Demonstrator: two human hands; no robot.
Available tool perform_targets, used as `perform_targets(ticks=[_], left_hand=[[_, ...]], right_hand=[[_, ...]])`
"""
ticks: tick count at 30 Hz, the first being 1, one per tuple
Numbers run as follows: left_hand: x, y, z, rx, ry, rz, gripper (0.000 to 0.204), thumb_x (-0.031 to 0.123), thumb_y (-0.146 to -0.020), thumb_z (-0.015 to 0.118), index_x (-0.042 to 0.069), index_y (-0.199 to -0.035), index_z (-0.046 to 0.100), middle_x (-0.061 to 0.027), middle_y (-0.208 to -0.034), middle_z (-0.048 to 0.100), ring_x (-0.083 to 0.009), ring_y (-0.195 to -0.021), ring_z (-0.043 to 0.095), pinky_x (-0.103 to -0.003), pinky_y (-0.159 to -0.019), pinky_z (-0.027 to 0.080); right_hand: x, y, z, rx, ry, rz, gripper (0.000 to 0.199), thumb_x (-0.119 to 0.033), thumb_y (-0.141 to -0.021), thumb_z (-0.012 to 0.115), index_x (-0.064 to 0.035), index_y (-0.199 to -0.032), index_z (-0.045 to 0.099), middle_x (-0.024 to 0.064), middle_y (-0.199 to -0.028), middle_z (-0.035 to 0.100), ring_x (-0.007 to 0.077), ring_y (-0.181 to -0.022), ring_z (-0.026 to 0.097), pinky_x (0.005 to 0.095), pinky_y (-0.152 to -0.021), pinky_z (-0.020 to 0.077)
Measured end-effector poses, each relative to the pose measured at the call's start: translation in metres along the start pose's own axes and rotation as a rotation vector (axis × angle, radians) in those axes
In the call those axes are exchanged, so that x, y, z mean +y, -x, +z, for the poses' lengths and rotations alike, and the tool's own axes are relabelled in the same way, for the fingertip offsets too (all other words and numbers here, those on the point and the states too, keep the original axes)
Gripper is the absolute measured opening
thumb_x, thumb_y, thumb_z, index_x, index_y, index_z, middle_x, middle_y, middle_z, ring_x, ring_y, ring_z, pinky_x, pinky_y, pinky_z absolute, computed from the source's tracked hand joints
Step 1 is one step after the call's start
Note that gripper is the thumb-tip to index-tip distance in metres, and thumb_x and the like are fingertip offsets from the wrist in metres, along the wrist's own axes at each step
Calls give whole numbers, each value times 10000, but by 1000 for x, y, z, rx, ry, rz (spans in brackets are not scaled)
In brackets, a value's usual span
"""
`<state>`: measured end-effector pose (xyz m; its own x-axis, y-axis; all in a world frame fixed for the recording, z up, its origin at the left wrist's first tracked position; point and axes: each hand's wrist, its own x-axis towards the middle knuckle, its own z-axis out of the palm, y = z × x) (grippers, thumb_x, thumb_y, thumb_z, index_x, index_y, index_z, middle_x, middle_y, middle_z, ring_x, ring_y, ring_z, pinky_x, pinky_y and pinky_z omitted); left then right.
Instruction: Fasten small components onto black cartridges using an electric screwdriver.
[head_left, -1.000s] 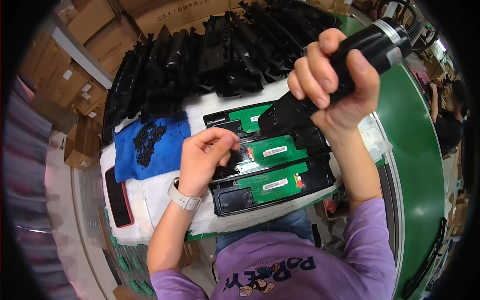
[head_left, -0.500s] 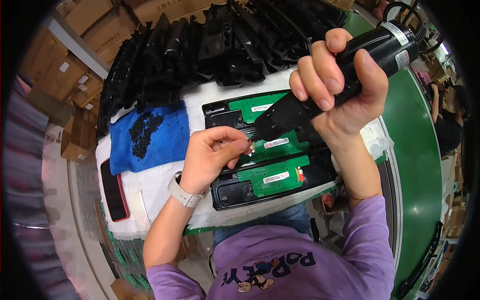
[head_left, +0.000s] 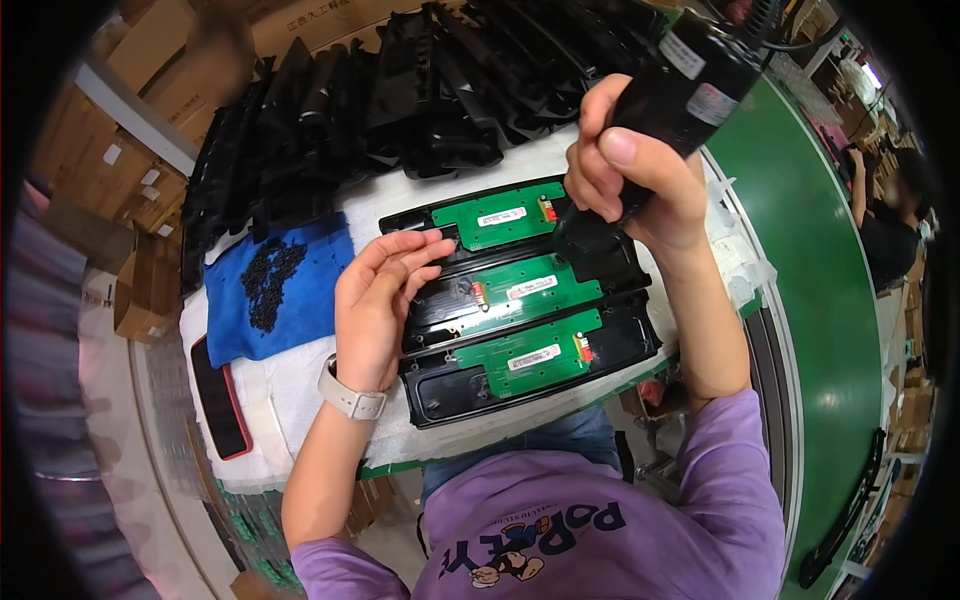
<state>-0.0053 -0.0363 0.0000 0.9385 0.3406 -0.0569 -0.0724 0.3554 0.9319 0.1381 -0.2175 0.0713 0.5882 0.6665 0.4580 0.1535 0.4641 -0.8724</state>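
Note:
My right hand [head_left: 640, 175] is wrapped round a black electric screwdriver [head_left: 690, 85], whose lower end points down over the right part of the panels. My left hand [head_left: 375, 295] hovers at the left side of the panels with fingers stretched out and nothing visible in them. Three black plastic panels lie side by side, each with a green circuit board: the far board [head_left: 480, 225], the middle board [head_left: 515, 298] and the near board [head_left: 528, 362]. Each board bears a white label and a small red-and-white connector. The screwdriver's tip is hard to make out against the black plastic.
A pile of small black screws [head_left: 268, 285] lies on a blue cloth [head_left: 228, 325] to the left. Near it is a phone with a red edge [head_left: 222, 400]. Several wrapped black parts [head_left: 430, 110] line the back. Cardboard boxes [head_left: 130, 140] stand left; a person [head_left: 895, 215] sits far right.
My left hand has drawn back leftward from the middle board, and its pinch has opened. The screwdriver has swung more upright, moving left with my right hand and uncovering the far board's connector.

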Motion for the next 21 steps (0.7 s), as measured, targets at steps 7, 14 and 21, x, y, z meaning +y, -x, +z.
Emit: perform_targets(ticks=[7, 14, 21], left_hand=[[-1, 0, 3, 41, 18, -24, 196, 50, -929, 339, -53, -1021, 478, -227, -1151, 531, -269, -1071, 551, -273, -862, 475], [4, -1, -9, -130, -94, -84, 226, 198, -968, 333, 14, -968, 463, -44, -586, 529, -74, -416, 444, -181, -368, 319], [-5, -3, 2, -58, -86, -89, 130, 159, -935, 422, 33, -930, 452, 21, -518, 375, -36, -398, 243, -183, -367, 182]], right_hand=[[1, -1, -1, -1, 26, 8, 200, -169, -772, 526, -5, -851, 444, 19, -503, 396, 96, -369, 369, 229, -384, 294], [4, -1, 2, -14, 104, 64, 199, -151, -742, 563, -4, -783, 434, 31, -490, 410, 101, -374, 391, 229, -394, 327], [7, -3, 7, 7, -9, 53, 140, -73, -691, 640, -2, -629, 536, 20, -485, 494, 84, -382, 457, 209, -380, 335]])
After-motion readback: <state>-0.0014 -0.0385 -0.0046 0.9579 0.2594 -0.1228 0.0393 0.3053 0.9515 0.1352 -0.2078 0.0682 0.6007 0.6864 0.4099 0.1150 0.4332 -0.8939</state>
